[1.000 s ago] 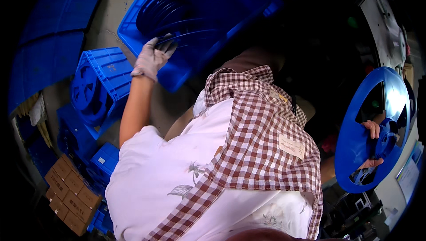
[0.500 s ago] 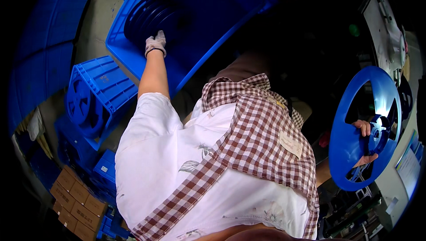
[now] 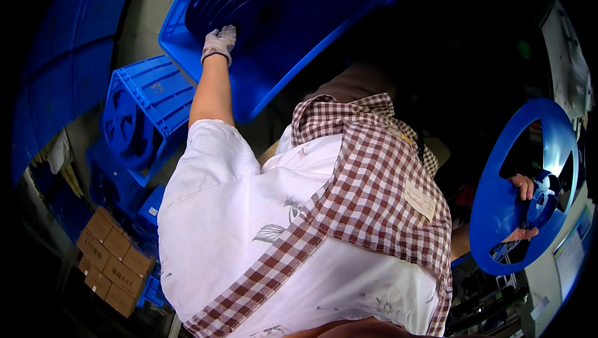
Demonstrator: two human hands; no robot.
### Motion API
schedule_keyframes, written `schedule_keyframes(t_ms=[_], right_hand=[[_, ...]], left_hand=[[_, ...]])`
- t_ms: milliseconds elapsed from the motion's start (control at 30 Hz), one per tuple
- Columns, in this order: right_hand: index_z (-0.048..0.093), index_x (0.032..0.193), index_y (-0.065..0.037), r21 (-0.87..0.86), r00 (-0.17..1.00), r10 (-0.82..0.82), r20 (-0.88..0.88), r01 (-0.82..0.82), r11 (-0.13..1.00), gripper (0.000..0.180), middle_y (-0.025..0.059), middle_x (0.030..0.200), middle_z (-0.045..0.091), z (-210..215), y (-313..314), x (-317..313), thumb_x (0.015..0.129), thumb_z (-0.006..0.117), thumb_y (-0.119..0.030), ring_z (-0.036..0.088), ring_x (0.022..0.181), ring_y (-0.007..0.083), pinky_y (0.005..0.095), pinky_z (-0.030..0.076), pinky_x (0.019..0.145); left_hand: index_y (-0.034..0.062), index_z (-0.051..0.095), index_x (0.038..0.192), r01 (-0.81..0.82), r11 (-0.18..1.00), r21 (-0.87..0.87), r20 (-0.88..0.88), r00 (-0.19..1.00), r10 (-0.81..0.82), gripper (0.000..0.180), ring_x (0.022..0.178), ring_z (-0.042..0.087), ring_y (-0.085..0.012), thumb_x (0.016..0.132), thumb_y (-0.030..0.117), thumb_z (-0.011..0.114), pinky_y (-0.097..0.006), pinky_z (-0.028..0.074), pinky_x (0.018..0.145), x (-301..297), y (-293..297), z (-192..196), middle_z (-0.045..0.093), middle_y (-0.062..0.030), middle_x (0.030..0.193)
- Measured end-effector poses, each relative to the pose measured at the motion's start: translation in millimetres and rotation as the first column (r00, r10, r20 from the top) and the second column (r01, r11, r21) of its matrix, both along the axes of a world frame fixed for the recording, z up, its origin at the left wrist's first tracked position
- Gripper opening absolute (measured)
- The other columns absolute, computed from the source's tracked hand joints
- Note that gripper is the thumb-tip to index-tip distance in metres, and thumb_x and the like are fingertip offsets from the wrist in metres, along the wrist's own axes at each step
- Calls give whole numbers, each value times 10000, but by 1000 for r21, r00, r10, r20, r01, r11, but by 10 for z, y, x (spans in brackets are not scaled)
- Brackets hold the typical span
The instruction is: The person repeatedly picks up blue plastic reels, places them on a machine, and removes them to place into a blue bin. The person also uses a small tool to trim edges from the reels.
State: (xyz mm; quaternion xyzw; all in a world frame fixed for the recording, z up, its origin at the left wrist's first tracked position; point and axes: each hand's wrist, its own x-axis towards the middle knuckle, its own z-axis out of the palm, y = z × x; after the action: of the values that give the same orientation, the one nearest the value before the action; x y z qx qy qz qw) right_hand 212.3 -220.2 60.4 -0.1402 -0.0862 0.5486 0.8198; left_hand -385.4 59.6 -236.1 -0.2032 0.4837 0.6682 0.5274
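A spoked blue disc (image 3: 495, 210) is held upright at the person's right, well apart from the large blue bin (image 3: 274, 92). The bare right hand (image 3: 522, 186) grips it near the hub, its fingers showing through the openings. A row of dark blue discs (image 3: 218, 2) stands inside the bin, near its left edge. The gloved left hand (image 3: 219, 44) reaches over them at their near side; whether its fingers close on one cannot be told. Left of the bin, a smaller blue crate (image 3: 159, 89) lies tipped, its open end showing another spoked disc (image 3: 121, 120). Brown cartons (image 3: 115, 260) are stacked nearer the person.
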Motion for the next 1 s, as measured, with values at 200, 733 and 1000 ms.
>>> schedule_keyframes(t_ms=[200, 733, 1000], right_hand=[[384, 1201, -13, 8, 999, 29, 20, -29, 1000, 713, 66, 935, 384, 19, -27, 58, 720, 741, -398, 424, 920, 205, 412, 359, 964], [424, 1242, 54, -106, 890, -56, 452, 116, 988, 770, 130, 1031, 466, 434, -252, 838, 808, 623, -549, 447, 935, 222, 408, 359, 935], [470, 1320, -55, -214, 30, 373, 927, 859, 465, 591, 121, 1033, 609, 861, -519, 2182, 841, 653, -350, 565, 950, 188, 295, 435, 874]], left_hand=[[-20, 401, 1365, 50, 998, -44, 39, 998, -49, 423, 1321, 396, -335, 998, 178, 325, -443, 334, 1098, -39, -36, -185, 416, -138, 1433], [-17, 299, 1430, 562, 758, -331, -480, 591, -649, 506, 1403, 259, -215, 972, 199, 297, -335, 199, 1155, -88, -525, -122, 272, -136, 1518], [99, 571, 818, 421, 700, -576, -510, 484, -711, 202, 564, 519, -109, 937, 218, 460, -220, 430, 501, 226, 9, -304, 568, 1, 685]])
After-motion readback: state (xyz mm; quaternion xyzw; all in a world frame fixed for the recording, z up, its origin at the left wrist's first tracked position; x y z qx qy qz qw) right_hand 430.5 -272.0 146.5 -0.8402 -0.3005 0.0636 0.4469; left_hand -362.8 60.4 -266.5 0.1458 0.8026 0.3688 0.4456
